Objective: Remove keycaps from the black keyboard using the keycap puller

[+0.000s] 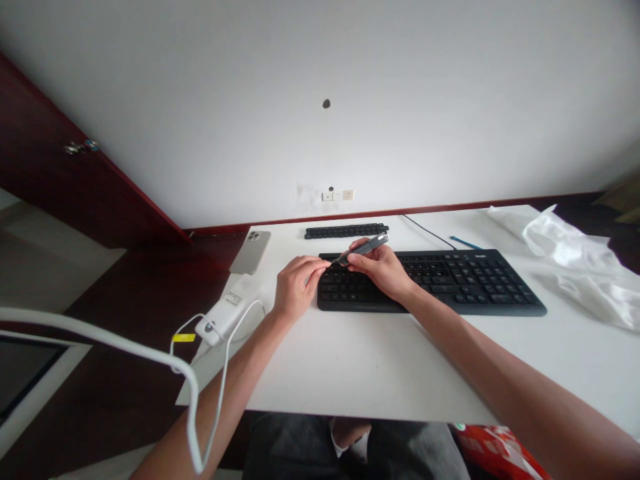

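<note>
A black keyboard lies on the white table, with both hands over its left part. My right hand is closed around a grey pen-shaped tool, tilted with its thin metal end pointing down and left. My left hand is pinched at that thin end, above the keyboard's upper left corner. Whether its fingertips also hold some small piece is too small to tell. Behind the keyboard lie rows of black keycaps, set close together.
On the table's left side are a phone and a white device with a white cable looping over my left forearm. A blue stick and crumpled white plastic lie at the right. The wall stands behind the table.
</note>
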Tool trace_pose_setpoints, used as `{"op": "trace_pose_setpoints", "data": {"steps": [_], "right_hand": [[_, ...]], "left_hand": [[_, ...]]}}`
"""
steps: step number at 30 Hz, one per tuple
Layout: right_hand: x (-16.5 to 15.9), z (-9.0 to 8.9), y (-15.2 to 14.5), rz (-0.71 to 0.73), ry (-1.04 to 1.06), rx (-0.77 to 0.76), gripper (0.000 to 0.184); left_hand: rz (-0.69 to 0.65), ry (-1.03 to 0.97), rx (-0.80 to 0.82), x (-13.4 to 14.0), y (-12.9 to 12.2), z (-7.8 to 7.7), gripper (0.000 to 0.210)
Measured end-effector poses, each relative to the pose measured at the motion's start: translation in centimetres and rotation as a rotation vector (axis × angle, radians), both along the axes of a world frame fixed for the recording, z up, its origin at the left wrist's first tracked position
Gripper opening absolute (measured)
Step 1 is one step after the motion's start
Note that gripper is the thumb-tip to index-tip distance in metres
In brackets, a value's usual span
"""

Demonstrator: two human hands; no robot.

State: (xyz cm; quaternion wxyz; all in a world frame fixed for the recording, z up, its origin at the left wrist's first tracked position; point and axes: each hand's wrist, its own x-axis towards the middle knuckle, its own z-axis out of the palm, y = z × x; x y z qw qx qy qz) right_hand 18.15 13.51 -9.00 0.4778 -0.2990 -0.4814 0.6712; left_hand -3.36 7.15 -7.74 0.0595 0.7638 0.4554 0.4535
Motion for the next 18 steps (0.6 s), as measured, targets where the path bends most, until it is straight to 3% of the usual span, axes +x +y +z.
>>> {"op": "trace_pose_setpoints", "data": {"steps": [13,18], "right_hand": [[0.1,0.1,0.1,-0.033,-0.024,0.021,0.046],[0.7,1.1,0.4,-0.203,-0.198,0.235,0.036]], "left_hand": [[0.028,0.034,-0.087,0.1,0.1,-0.1,0.027],[0.025,0.076,-0.171,0.1,0.4,-0.8,0.031]]}}
